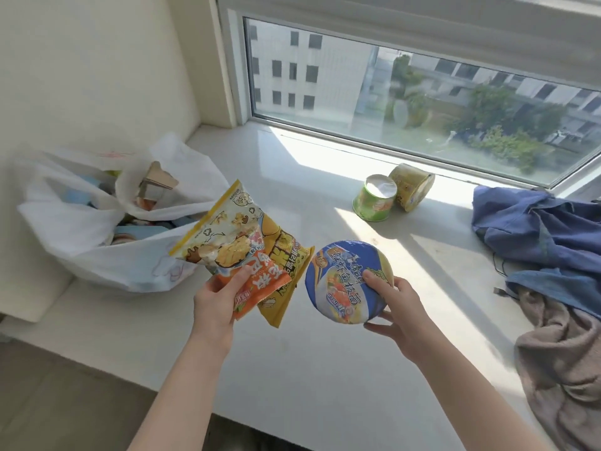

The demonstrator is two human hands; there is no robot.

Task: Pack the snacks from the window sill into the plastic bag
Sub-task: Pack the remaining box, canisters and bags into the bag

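1. The white plastic bag (81,229) sits on the window sill (325,369), well to the left of the blue instant noodle bowl (341,284) and farther back. Its mouth gapes open, and boxes and packets show inside.
2. The left hand (216,301) is just left of the bowl and raised above the sill. Its thumb and curled fingers pinch the lower ends of two snack packets together. An orange and white packet (227,242) lies in front and a yellow packet (286,252) behind. Their upper ends lean away from the bowl, toward the bag.
3. The bowl is held clear of the sill with its printed lid tilted toward the camera. The right hand (400,307) grips its right edge, with the thumb on the lid and the fingers spread beneath the rim.
4. Beyond the bowl and slightly right, near the window (422,99), are two noodle cups. The green cup (374,200) shows its white round end. The yellow cup (413,187) lies on its side, touching the green one.
5. Far right of the bowl, a crumpled blue garment (536,229) lies on the sill. A grey-beige cloth (562,353) lies in front of the garment and hangs over the sill's edge.
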